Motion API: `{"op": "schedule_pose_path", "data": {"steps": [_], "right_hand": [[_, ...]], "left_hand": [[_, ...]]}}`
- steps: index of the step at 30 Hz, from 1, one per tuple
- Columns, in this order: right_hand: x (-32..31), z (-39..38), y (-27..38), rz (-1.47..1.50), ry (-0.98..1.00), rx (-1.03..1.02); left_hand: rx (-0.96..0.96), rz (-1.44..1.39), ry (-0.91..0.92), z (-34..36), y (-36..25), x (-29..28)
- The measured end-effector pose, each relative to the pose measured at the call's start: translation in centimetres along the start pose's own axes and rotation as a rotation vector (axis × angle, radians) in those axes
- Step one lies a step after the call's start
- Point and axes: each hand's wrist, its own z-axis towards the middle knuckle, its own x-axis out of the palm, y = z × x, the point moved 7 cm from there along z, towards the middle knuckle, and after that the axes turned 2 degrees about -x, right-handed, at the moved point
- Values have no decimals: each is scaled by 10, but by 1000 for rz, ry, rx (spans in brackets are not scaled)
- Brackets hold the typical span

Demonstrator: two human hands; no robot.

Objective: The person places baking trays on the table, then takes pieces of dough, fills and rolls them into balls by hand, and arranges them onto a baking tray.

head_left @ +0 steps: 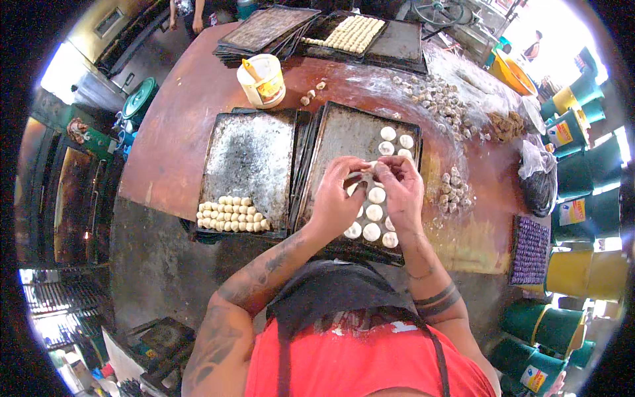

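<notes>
My left hand point(338, 192) and my right hand point(401, 184) meet above a dark baking tray point(334, 135), fingertips pinched together on a small piece of white dough point(372, 167). The fingers cover most of that piece. Flattened white dough rounds point(372, 231) lie in rows on the tray's right half, some hidden beneath my hands. To the left, a second worn tray point(251, 149) carries several rows of small pale dough balls point(231, 215) along its near edge.
A white bucket point(262, 83) with a yellow handle sticking out stands beyond the trays. Brown, flour-dusted lumps point(440, 99) are scattered on the reddish table point(175, 142) at right. Stacked trays point(271, 30) and a tray of dough pieces point(347, 34) lie at the far edge.
</notes>
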Motion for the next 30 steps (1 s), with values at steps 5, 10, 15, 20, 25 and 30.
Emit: {"op": "schedule_pose_path", "data": {"steps": [5, 10, 15, 20, 25, 30], "right_hand": [[18, -11, 31, -530, 235, -496], [9, -3, 26, -453, 233, -534], [17, -3, 2, -325, 409, -522], [22, -40, -68, -36, 318, -52], [13, -34, -128, -138, 294, 231], [6, 47, -142, -528, 259, 132]], "left_hand": [[-547, -752, 148, 7, 41, 8], [-575, -962, 328, -6, 46, 18], [-825, -1166, 411, -42, 66, 55], [-902, -912, 329, -59, 100, 42], [-447, -94, 161, -50, 101, 19], [-276, 208, 202, -49, 93, 19]]}}
